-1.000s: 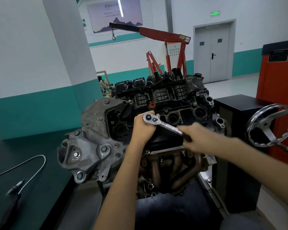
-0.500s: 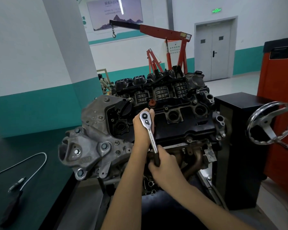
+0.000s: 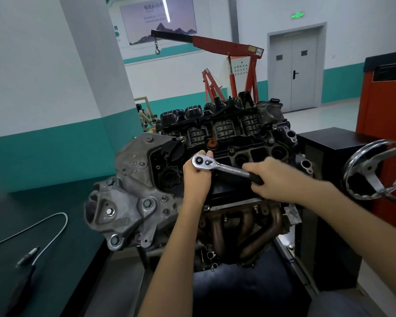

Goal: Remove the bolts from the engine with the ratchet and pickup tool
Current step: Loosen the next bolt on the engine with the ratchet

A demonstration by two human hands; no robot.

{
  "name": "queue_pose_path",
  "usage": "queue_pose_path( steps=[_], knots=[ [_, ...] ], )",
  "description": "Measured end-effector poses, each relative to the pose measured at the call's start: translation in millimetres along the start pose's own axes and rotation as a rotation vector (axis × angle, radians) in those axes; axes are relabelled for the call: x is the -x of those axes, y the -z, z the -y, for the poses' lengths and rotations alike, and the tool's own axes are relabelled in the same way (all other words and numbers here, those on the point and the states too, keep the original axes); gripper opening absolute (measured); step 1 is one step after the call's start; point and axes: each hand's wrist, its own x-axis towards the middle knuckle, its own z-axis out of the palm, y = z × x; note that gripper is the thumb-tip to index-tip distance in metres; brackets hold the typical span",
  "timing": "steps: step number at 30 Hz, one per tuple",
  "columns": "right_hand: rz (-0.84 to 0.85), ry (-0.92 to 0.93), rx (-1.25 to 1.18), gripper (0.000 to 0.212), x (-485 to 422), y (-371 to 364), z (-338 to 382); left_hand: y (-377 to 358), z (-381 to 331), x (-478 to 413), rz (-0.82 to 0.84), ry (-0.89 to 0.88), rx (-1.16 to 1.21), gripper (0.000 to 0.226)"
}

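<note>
The engine [image 3: 133, 193] sits on a stand in front of me, its black valve cover facing up. A chrome ratchet [image 3: 217, 167] lies across the cover, its head over a spot near the cover's left side. My left hand [image 3: 196, 177] curls around the ratchet's head from below and steadies it; the socket and bolt under it are hidden. The black handle end, which points right, is gripped by my right hand [image 3: 277, 179]. The flexible pickup tool [image 3: 44, 234] lies on the dark bench at the left.
A chrome handwheel [image 3: 375, 170] juts out at the right, close to my right forearm. A black cabinet [image 3: 325, 143] stands behind it. A red engine crane [image 3: 229, 46] and an orange cabinet [image 3: 386, 106] are farther back. The exhaust manifold [image 3: 242, 227] hangs below my hands.
My right hand swung the ratchet handle from the right down toward me, then back up to the right. My left hand stayed on the ratchet head.
</note>
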Motion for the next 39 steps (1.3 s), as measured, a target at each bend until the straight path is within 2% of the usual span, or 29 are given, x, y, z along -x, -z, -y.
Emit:
queue_pose_path(
  steps=[4,7,8,11,15,17,19,21,23,29,31,36,39],
  knots=[
    [-0.130,-0.163,-0.414,0.019,32.7,-54.9,41.3,-11.2,-0.8,0.2,-0.062,-0.001,0.001,0.046],
    [-0.149,-0.268,-0.704,0.017,37.8,-86.6,83.1,-17.6,-2.8,-1.8,-0.091,0.064,0.035,0.046],
    [-0.150,-0.255,-0.727,0.016,37.0,-89.6,88.2,-16.7,-2.8,-1.1,-0.086,0.062,0.033,0.047],
    [-0.099,-0.183,-0.538,0.011,30.4,-71.1,61.7,-6.1,-1.2,-0.1,-0.005,0.018,-0.045,0.050],
    [0.093,-0.066,-0.189,0.020,10.7,-11.6,6.9,2.4,-5.0,-1.1,0.082,0.019,-0.040,0.046],
    [0.104,0.039,0.065,0.025,-5.3,14.0,-8.2,3.0,-3.6,-2.0,0.093,0.018,-0.033,0.049],
    [0.051,0.117,0.204,0.025,-17.7,28.8,-15.3,3.3,-3.0,0.0,0.104,-0.008,-0.038,0.054],
    [0.014,0.122,0.204,0.022,-19.0,28.0,-16.8,2.2,-1.7,0.9,0.076,-0.023,-0.027,0.048],
    [-0.008,0.051,0.110,0.019,-6.9,11.3,-10.3,-1.2,-1.3,2.8,0.012,-0.008,0.017,0.042],
    [-0.131,-0.192,-0.518,0.022,35.8,-81.9,62.1,-14.6,-1.7,3.8,-0.117,0.002,0.036,0.042],
    [-0.151,-0.211,-0.634,0.017,34.3,-95.5,81.6,-12.5,-2.7,2.5,-0.089,0.008,0.063,0.041],
    [-0.061,-0.102,-0.397,0.017,25.7,-56.2,32.4,1.7,-1.2,-6.0,0.090,-0.014,-0.130,0.051],
    [0.044,0.011,0.013,0.022,5.0,-8.3,-13.0,-0.6,-4.1,-8.0,0.138,0.007,-0.121,0.055]
  ],
)
